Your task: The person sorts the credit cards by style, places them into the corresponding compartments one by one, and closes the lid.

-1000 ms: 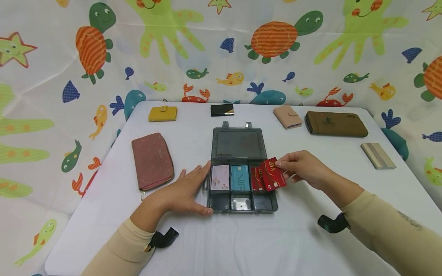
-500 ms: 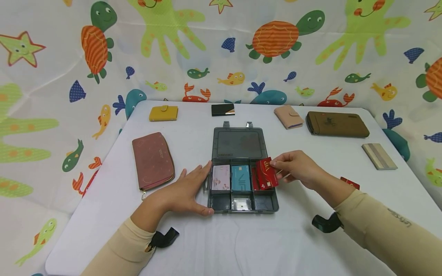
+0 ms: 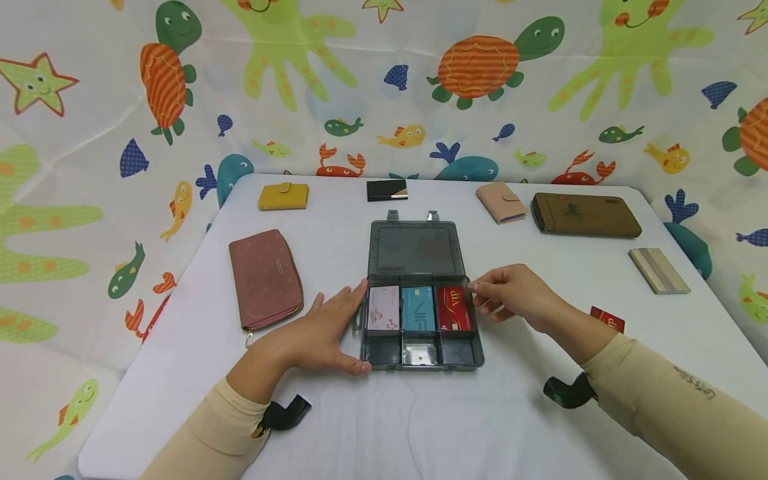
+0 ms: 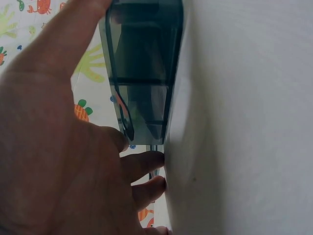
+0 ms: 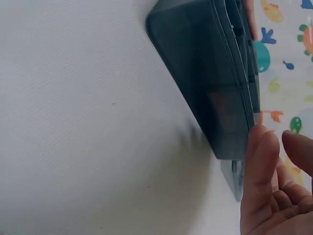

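An open dark translucent divided box (image 3: 420, 367) stands mid-table, its lid folded back. Three rear compartments hold pale pink cards (image 3: 384, 309), blue cards (image 3: 418, 309) and red cards (image 3: 454, 309). My left hand (image 3: 318, 337) rests along the box's left side, fingers spread, thumb at the front left corner. Beside the box's right rim is my right hand (image 3: 510, 290); in the right wrist view, its thumb and index finger stand apart with nothing between them. Another red card (image 3: 607, 319) lies on the table, partly hidden behind the right forearm.
A brown zip wallet (image 3: 267, 280) lies left of the box. Along the back sit a yellow wallet (image 3: 284, 197), a black card case (image 3: 387, 191), a pink wallet (image 3: 501, 203) and an olive wallet (image 3: 585, 215). A striped beige wallet (image 3: 659, 271) lies at right.
The red card that my right hand pinched has gone down into the right rear compartment, and the fingers have let go of it. My left hand has stayed at the box.
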`<state>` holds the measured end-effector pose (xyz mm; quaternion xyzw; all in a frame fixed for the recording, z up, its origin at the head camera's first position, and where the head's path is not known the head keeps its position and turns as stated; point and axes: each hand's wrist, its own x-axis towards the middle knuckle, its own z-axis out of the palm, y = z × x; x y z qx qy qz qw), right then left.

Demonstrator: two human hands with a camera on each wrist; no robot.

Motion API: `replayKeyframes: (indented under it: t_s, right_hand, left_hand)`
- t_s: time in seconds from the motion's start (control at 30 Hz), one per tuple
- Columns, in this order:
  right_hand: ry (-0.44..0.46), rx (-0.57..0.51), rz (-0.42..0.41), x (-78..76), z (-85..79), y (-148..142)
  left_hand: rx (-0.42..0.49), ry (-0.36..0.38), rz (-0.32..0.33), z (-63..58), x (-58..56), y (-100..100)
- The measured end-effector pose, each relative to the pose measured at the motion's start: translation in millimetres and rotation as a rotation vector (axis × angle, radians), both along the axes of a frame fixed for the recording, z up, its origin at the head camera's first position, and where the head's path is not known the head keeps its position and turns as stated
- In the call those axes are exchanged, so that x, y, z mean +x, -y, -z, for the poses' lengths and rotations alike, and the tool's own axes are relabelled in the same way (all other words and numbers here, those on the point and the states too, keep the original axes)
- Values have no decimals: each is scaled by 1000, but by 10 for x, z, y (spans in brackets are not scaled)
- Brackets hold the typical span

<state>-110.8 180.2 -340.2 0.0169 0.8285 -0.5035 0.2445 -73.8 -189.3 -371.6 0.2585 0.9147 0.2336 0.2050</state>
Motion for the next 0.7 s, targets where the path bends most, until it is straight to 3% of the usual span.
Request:
replayKeyframes:
  t_s: [0.37, 0.7]
  right_hand:
    - [-19, 96, -6, 74, -13, -135]
    - [-19, 164, 28, 136, -14, -483]
  left_hand:
    - [-3, 0, 3, -7, -2, -9]
    - [-12, 0, 5, -7, -2, -7]
